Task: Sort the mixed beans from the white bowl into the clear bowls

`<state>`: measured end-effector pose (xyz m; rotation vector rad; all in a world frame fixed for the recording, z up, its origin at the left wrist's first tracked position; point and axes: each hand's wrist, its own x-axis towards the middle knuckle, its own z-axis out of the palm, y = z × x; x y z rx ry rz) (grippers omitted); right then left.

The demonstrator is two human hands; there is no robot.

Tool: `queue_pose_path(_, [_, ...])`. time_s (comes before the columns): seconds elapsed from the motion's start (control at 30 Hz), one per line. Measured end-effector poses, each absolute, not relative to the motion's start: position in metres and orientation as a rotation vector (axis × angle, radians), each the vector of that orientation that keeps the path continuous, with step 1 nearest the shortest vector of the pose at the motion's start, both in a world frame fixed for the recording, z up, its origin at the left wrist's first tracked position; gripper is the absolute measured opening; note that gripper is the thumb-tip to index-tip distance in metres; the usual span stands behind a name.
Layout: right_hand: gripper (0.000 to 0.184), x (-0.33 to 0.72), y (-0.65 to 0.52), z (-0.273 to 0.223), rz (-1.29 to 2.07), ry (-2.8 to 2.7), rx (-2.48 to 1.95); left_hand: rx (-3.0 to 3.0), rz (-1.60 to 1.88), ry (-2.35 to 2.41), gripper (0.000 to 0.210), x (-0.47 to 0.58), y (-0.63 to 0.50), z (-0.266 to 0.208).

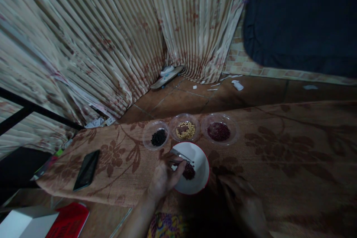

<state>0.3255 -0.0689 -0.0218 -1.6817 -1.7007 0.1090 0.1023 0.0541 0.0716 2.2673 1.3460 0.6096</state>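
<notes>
My left hand (164, 176) is closed on metal tweezers (181, 155), whose tips reach over the inside of a white bowl (198, 158) with a red rim. A small dark speck shows at the tips; I cannot make out what it is. In the bowl lies a small heap of dark red beans (189, 172). To the right of the bowl, my right hand (242, 197) is low over the cloth, in shadow and blurred, so its fingers are hard to read. Behind the bowl stand three clear tubs, with black beans (158, 137), yellow soybeans (189, 131) and dark red beans (219, 131).
A patterned brown cloth (279, 156) covers the surface. A dark phone (86, 170) lies at the left. Beyond the far edge are a tiled floor with scraps, a skateboard (166, 78) and striped curtains (111, 37). A white box (29, 223) is at lower left.
</notes>
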Motion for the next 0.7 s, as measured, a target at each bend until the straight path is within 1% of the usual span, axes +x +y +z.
queue_pose_path(0.37, [0.023,0.325,-0.068,-0.022,0.047,-1.709,-1.668,2.146,0.716,1.345,0.016,0.098,0.053,0.066])
queue_pose_path(0.53, [0.024,0.327,-0.066,-0.024,0.011,-1.718,-1.643,2.065,0.852,1.332,0.018,0.107,0.065,0.091])
queue_pose_path(0.67, [0.024,0.329,-0.065,-0.030,0.007,-1.743,-1.627,2.161,0.943,1.268,0.022,0.145,0.091,0.115])
queue_pose_path(0.7, [0.024,0.330,-0.065,-0.032,0.002,-1.758,-1.621,2.205,0.922,1.232,0.025,0.157,0.098,0.118])
